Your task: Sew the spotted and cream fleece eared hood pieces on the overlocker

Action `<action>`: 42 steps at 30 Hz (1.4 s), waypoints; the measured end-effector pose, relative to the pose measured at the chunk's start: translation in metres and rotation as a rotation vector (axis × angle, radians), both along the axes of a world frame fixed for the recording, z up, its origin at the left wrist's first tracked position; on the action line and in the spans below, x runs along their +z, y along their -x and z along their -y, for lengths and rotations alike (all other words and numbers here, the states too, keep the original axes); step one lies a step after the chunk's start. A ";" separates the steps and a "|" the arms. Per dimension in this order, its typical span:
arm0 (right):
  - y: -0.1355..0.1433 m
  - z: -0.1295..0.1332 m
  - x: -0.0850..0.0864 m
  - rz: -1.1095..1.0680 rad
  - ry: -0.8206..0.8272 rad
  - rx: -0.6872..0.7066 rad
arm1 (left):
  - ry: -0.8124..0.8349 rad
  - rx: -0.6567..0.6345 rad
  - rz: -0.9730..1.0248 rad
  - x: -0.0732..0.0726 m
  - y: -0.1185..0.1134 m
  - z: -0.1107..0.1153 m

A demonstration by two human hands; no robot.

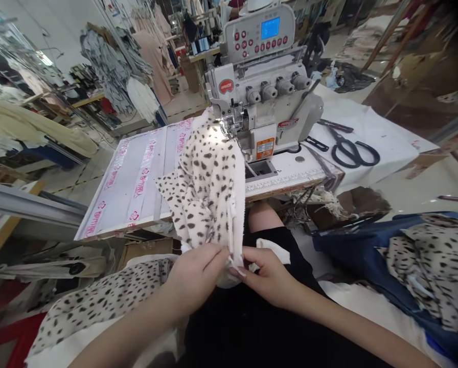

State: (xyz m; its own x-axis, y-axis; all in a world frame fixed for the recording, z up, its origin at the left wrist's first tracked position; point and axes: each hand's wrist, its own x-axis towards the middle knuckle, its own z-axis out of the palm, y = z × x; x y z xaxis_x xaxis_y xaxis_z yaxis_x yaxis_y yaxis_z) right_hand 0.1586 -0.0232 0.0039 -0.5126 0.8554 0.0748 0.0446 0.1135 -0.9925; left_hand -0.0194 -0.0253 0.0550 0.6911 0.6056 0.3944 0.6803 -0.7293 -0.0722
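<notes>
A cream fabric with dark spots (209,174) runs from under the needle area of a white sewing machine (259,102) down over the table's front edge. Near my lap, my left hand (198,273) pinches the lower end of its edge. Close beside it on the right, my right hand (265,273) grips the same edge between thumb and fingers. The fingertips of both hands nearly meet at a white strip along the seam. The machine's lamp lights the fabric at the needle.
Black scissors (355,152) and a dark small tool (335,125) lie on white cloth right of the machine. More spotted fabric (106,296) hangs at lower left, and another spotted pile (439,260) rests on blue cloth at right. A box (357,207) stands under the table.
</notes>
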 end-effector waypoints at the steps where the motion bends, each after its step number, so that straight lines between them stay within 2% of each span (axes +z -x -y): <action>1: -0.001 0.002 0.001 0.023 -0.034 -0.007 | 0.006 0.004 0.005 -0.006 -0.003 0.002; 4: -0.005 0.007 0.003 0.092 -0.151 -0.028 | 0.047 0.035 0.073 -0.016 -0.006 0.007; 9: -0.006 0.007 0.006 0.109 -0.267 0.003 | 0.109 0.033 0.249 -0.011 -0.005 0.012; 20: -0.005 0.007 0.010 0.018 -0.284 0.017 | 0.220 0.001 0.338 -0.011 -0.004 0.008; 24: -0.006 0.005 0.010 0.019 -0.294 0.031 | 0.321 -0.021 0.376 -0.011 -0.005 0.006; 33: -0.006 0.002 0.011 0.062 -0.482 0.116 | 0.383 -0.011 0.453 -0.011 -0.002 0.007; 37: -0.006 0.000 0.012 0.047 -0.446 0.095 | 0.442 -0.058 0.440 -0.011 -0.002 0.007; 42: -0.010 -0.002 0.013 0.035 -0.425 0.088 | 0.506 -0.038 0.457 -0.014 -0.003 0.002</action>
State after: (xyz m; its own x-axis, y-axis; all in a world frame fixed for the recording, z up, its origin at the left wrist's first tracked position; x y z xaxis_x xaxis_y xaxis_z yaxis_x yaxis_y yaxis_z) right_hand 0.1688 -0.0215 0.0165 -0.5906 0.7052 0.3922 0.0497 0.5169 -0.8546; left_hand -0.0165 -0.0274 0.0412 0.5470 0.7708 0.3266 0.5346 -0.6219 0.5722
